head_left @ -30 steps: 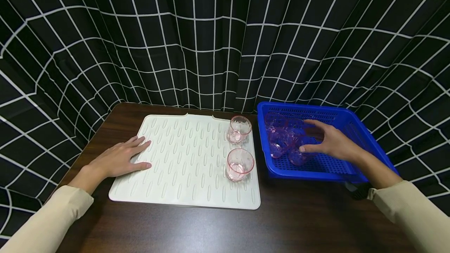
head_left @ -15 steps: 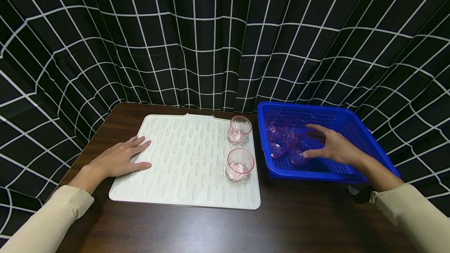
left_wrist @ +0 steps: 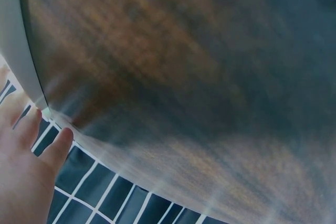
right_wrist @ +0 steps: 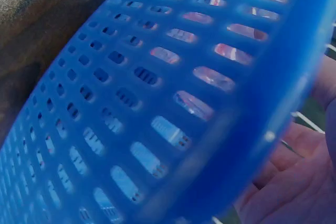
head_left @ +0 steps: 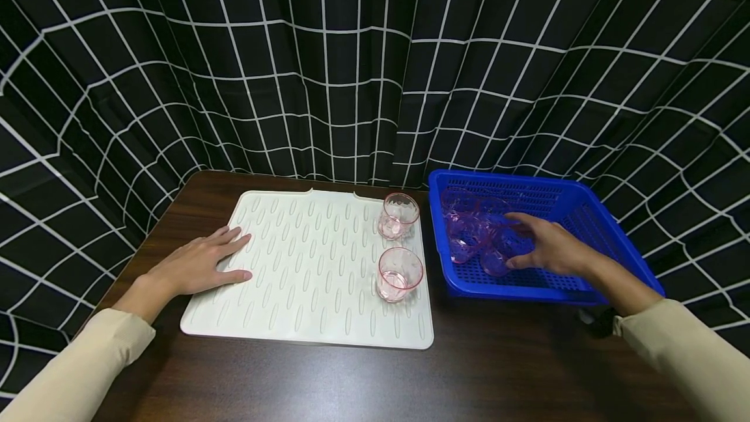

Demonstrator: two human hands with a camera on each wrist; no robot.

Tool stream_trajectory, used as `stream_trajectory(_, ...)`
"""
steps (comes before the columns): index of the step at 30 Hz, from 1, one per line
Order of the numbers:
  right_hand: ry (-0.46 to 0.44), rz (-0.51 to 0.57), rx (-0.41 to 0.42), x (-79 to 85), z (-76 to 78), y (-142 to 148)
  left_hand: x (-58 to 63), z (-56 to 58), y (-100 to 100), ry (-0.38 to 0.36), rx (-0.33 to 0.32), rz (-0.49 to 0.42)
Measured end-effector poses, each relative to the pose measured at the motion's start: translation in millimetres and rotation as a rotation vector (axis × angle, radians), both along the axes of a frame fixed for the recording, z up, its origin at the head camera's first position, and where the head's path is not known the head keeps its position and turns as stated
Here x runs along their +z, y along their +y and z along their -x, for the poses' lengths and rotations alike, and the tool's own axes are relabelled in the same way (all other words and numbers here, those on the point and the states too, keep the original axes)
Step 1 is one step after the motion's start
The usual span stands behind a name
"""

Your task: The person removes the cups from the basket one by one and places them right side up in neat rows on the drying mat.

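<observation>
My left hand [head_left: 199,264] lies with fingers spread on the left edge of a white ribbed draining mat [head_left: 305,266]. Two clear pink-tinted glasses stand upright on the mat's right side, a back glass [head_left: 400,216] and a front glass [head_left: 400,275]. My right hand [head_left: 553,246] is inside a blue plastic basket [head_left: 603,233], thumb and fingers apart, beside a glass [head_left: 494,262]. Whether the fingertips touch that glass is hard to tell. Several more glasses [head_left: 463,230] are clustered in the basket's left part. In the right wrist view, the basket wall hides part of the right hand [right_wrist: 299,177].
The dark wooden table [head_left: 363,379] carries the mat and basket. A black curtain with white grid lines [head_left: 328,70] hangs behind and along both sides. A small dark object [head_left: 597,323] is partly visible near the right sleeve.
My right hand has sunk slightly toward the front within the basket, its thumb now lower beside the front glass. My left hand and the two glasses on the mat have stayed put.
</observation>
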State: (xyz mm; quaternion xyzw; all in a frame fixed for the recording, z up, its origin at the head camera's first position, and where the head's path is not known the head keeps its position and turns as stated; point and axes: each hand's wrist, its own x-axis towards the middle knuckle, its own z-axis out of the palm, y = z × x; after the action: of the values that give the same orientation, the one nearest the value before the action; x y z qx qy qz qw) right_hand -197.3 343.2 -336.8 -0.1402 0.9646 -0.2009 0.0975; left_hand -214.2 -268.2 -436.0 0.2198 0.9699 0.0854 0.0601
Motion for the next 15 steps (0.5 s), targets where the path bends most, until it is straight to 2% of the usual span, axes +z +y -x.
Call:
stream_trajectory(9,-0.028,-0.038,0.0,11.3,0.3,-0.2,-0.2,-0.1,-0.6,-0.001,0.003,0.001)
stream_trajectory(15,0.013,-0.059,-0.025,22.2,-0.8,2.4,1.3,-0.6,0.0,-0.007,0.007,-0.005)
